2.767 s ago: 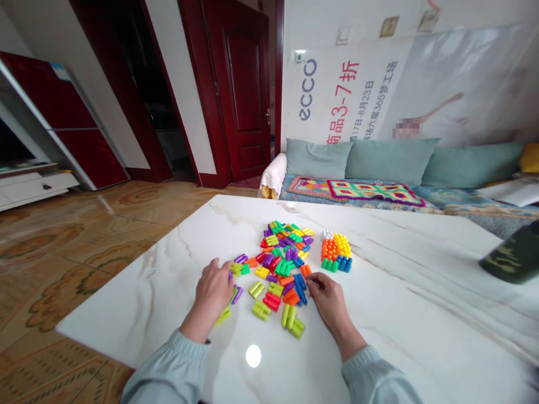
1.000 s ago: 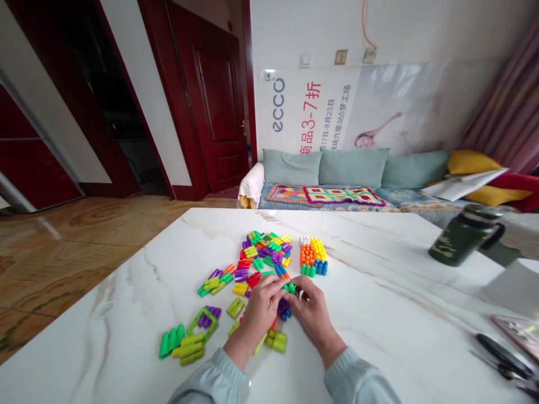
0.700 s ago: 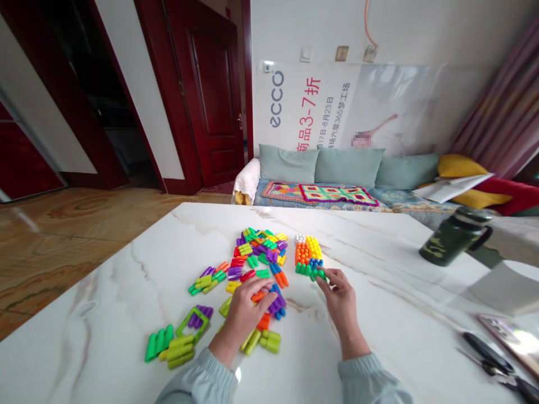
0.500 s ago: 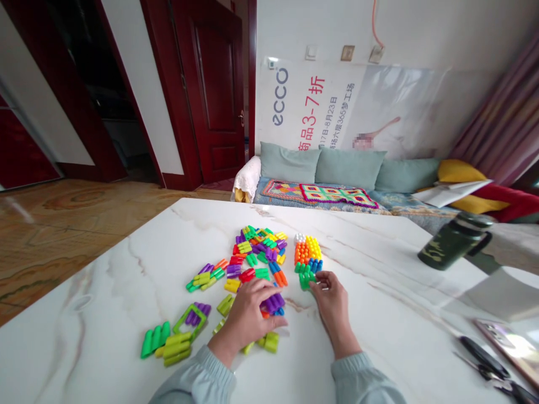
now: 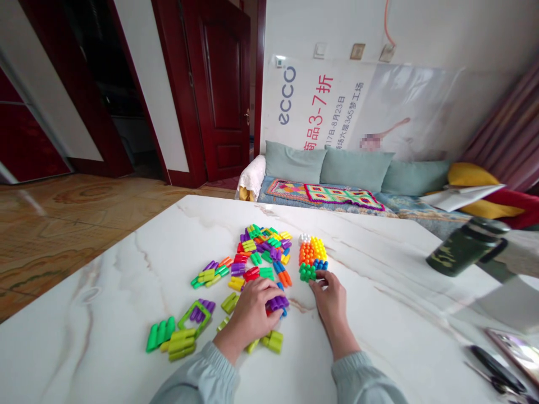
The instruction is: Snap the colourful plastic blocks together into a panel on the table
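Note:
My left hand closes its fingers and thumb around a purple building block. Red and blue bits show beside that block, partly covered by my fingers. My right hand pinches the right side of a green bumpy block. That block stands at the near end of a neat group, touching the blue blocks and the orange blocks. Yellow blocks and a white block make up the far part of the group.
Loose coloured blocks lie heaped left of the group. Nearer me are a green frame-shaped piece, lime blocks and a green block. A dark green flask, a phone and a black-handled tool lie right.
The green block at my right hand has gone from tilted to lined up with the group. My left thumb and fingers have drawn in around the purple block. The view has shifted slightly.

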A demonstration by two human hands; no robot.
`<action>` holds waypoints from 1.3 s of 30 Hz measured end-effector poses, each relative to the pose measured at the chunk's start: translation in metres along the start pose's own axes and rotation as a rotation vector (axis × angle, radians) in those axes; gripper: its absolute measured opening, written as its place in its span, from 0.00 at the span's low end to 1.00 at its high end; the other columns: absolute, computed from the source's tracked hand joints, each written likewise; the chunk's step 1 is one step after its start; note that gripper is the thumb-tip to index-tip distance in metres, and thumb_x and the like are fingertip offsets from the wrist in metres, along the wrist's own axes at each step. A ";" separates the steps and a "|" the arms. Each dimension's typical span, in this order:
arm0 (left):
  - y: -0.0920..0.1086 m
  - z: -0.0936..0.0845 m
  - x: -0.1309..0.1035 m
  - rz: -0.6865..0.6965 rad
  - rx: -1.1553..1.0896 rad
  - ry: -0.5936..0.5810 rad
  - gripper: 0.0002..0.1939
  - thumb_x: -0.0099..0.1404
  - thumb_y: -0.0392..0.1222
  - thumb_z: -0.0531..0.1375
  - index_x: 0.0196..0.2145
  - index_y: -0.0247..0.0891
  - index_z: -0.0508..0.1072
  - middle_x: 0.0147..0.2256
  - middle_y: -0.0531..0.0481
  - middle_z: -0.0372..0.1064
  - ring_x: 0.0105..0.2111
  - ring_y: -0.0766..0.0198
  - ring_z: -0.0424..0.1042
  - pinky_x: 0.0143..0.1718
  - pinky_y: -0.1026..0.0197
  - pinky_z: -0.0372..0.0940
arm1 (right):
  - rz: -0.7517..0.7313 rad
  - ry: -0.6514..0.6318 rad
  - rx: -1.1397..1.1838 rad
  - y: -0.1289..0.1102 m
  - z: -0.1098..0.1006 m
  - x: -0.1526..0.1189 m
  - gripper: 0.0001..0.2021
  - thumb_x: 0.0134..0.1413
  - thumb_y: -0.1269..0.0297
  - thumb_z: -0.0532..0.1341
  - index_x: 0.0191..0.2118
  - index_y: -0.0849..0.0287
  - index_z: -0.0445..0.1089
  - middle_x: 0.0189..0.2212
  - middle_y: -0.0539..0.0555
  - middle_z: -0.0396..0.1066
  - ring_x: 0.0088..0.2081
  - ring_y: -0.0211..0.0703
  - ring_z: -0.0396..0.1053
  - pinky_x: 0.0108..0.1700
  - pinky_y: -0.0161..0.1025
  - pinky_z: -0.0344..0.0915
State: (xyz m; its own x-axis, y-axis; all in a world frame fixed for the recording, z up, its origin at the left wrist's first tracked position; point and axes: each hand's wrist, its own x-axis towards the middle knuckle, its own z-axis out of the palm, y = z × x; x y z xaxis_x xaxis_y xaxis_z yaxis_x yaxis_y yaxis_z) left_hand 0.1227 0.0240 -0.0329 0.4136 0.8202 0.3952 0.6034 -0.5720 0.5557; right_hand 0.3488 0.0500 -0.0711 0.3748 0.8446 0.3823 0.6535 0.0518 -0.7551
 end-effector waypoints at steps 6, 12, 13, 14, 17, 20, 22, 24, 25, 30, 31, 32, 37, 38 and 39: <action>-0.001 0.000 0.000 0.022 -0.002 0.017 0.14 0.54 0.34 0.63 0.40 0.45 0.78 0.39 0.48 0.74 0.42 0.55 0.70 0.48 0.50 0.64 | 0.028 0.024 0.048 0.000 0.003 0.003 0.15 0.43 0.57 0.61 0.37 0.60 0.73 0.31 0.55 0.75 0.29 0.45 0.71 0.35 0.41 0.67; 0.000 -0.001 0.000 0.016 0.002 0.019 0.14 0.54 0.34 0.63 0.39 0.45 0.78 0.39 0.48 0.74 0.41 0.55 0.70 0.48 0.51 0.64 | 0.033 0.026 0.048 -0.003 0.003 0.003 0.15 0.42 0.56 0.60 0.36 0.59 0.73 0.30 0.55 0.76 0.28 0.45 0.71 0.34 0.41 0.67; 0.000 0.000 0.000 0.015 0.002 0.018 0.14 0.53 0.34 0.63 0.39 0.45 0.79 0.39 0.48 0.74 0.41 0.55 0.70 0.48 0.51 0.64 | 0.036 0.029 0.044 -0.004 0.002 0.003 0.15 0.42 0.56 0.59 0.36 0.59 0.73 0.30 0.55 0.76 0.28 0.45 0.71 0.34 0.41 0.67; 0.000 0.000 0.000 0.014 0.002 0.020 0.15 0.53 0.34 0.63 0.39 0.45 0.79 0.40 0.48 0.74 0.41 0.55 0.70 0.48 0.50 0.64 | 0.040 0.031 0.039 -0.005 0.002 0.003 0.15 0.41 0.56 0.59 0.36 0.59 0.73 0.30 0.55 0.76 0.28 0.45 0.71 0.34 0.41 0.67; 0.000 0.001 -0.001 0.010 0.000 0.027 0.15 0.54 0.34 0.63 0.40 0.45 0.78 0.40 0.47 0.74 0.43 0.54 0.70 0.49 0.50 0.63 | 0.047 0.023 0.021 -0.006 0.002 0.004 0.16 0.41 0.56 0.59 0.36 0.59 0.73 0.30 0.55 0.76 0.29 0.46 0.71 0.34 0.40 0.67; 0.001 0.000 -0.001 0.009 0.003 0.018 0.15 0.54 0.35 0.63 0.40 0.45 0.78 0.40 0.47 0.74 0.43 0.54 0.70 0.49 0.50 0.63 | 0.050 0.011 0.009 -0.003 0.002 0.005 0.17 0.42 0.56 0.59 0.37 0.60 0.73 0.30 0.55 0.75 0.30 0.46 0.71 0.35 0.40 0.66; 0.002 -0.001 -0.001 0.009 0.008 0.017 0.15 0.53 0.34 0.63 0.39 0.45 0.78 0.40 0.48 0.74 0.42 0.54 0.70 0.49 0.50 0.63 | 0.050 0.007 0.010 0.000 0.002 0.005 0.17 0.42 0.55 0.60 0.37 0.59 0.73 0.29 0.55 0.75 0.29 0.45 0.71 0.34 0.40 0.66; 0.003 -0.002 -0.001 0.007 0.018 0.020 0.15 0.53 0.33 0.62 0.39 0.45 0.78 0.40 0.48 0.73 0.42 0.55 0.70 0.48 0.50 0.63 | 0.039 0.024 0.014 0.000 0.001 0.005 0.17 0.42 0.53 0.60 0.36 0.59 0.72 0.30 0.55 0.74 0.27 0.44 0.70 0.33 0.40 0.65; 0.003 -0.003 -0.001 0.006 0.026 0.020 0.15 0.52 0.33 0.62 0.39 0.45 0.78 0.39 0.48 0.73 0.42 0.55 0.70 0.48 0.50 0.63 | 0.029 0.043 0.007 -0.002 0.000 0.004 0.17 0.42 0.52 0.61 0.36 0.59 0.72 0.31 0.55 0.74 0.27 0.43 0.69 0.32 0.40 0.65; 0.006 -0.006 0.000 0.009 0.064 0.036 0.11 0.54 0.37 0.63 0.36 0.43 0.78 0.37 0.47 0.73 0.41 0.53 0.70 0.46 0.50 0.64 | -0.038 0.145 -0.017 -0.021 0.001 -0.012 0.15 0.51 0.49 0.59 0.34 0.57 0.69 0.29 0.53 0.70 0.27 0.42 0.66 0.30 0.38 0.63; 0.005 -0.008 0.001 0.005 0.064 0.060 0.09 0.55 0.39 0.64 0.36 0.42 0.77 0.36 0.46 0.73 0.41 0.53 0.70 0.47 0.50 0.64 | -0.061 0.122 0.022 -0.026 0.003 -0.016 0.15 0.52 0.49 0.59 0.34 0.56 0.69 0.27 0.52 0.69 0.27 0.41 0.66 0.30 0.37 0.63; 0.003 -0.009 0.004 -0.004 0.065 0.089 0.08 0.57 0.41 0.63 0.36 0.42 0.77 0.36 0.46 0.73 0.41 0.54 0.70 0.48 0.50 0.64 | -0.094 0.071 0.068 -0.032 0.006 -0.021 0.13 0.54 0.51 0.59 0.34 0.56 0.68 0.27 0.52 0.69 0.27 0.41 0.65 0.30 0.37 0.63; -0.019 -0.011 0.017 -0.123 0.149 0.162 0.13 0.68 0.42 0.54 0.43 0.41 0.78 0.41 0.45 0.76 0.44 0.54 0.71 0.51 0.49 0.64 | -0.234 -0.248 0.076 -0.051 0.021 -0.034 0.09 0.57 0.59 0.58 0.37 0.56 0.72 0.32 0.53 0.71 0.27 0.39 0.67 0.31 0.36 0.63; -0.024 -0.010 0.019 -0.143 0.167 0.148 0.14 0.68 0.40 0.53 0.45 0.40 0.77 0.43 0.44 0.76 0.46 0.54 0.71 0.52 0.49 0.63 | -0.237 -0.278 0.052 -0.053 0.022 -0.035 0.09 0.57 0.59 0.58 0.37 0.56 0.73 0.34 0.53 0.72 0.27 0.39 0.68 0.31 0.36 0.63; -0.028 -0.009 0.021 -0.158 0.178 0.131 0.15 0.68 0.38 0.53 0.47 0.39 0.76 0.46 0.44 0.75 0.48 0.53 0.70 0.53 0.49 0.63 | -0.235 -0.302 0.031 -0.054 0.023 -0.035 0.09 0.57 0.60 0.58 0.38 0.56 0.73 0.35 0.53 0.72 0.28 0.39 0.68 0.32 0.36 0.63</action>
State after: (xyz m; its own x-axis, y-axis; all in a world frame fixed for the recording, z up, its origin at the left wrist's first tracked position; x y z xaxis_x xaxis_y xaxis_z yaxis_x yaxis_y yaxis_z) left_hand 0.1084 0.0570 -0.0343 0.2200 0.8846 0.4112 0.7686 -0.4167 0.4853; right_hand 0.2852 0.0300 -0.0562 0.0033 0.9264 0.3766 0.6766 0.2753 -0.6830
